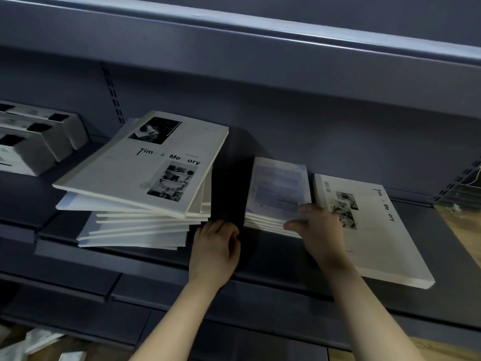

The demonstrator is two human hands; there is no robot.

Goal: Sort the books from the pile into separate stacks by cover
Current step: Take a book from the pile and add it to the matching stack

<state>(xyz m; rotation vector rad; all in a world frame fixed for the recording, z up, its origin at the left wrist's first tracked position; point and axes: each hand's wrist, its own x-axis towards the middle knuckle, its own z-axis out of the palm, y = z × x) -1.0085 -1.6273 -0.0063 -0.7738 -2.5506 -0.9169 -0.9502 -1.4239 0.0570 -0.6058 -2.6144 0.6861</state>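
Book pile (135,165) on grey shelf (273,259)

The pile (135,173) is white, the stack (277,188) bluish

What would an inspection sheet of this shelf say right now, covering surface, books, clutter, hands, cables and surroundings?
Surface: dark grey shelf, dimly lit.
Job's things: untidy pile on the left, fanned out, a Time & Memory cover on top; blue-cover stack in the middle; Time & Memory book flat on the right.
Clutter: white boxes at far left.
Hands: left hand curled by the pile's near corner, grip unclear; right hand, blurred, pinches the blue-cover stack's near corner.
Cables: none certain; a pale string at far right.
Surroundings: upper shelf, slotted upright, wooden floor.
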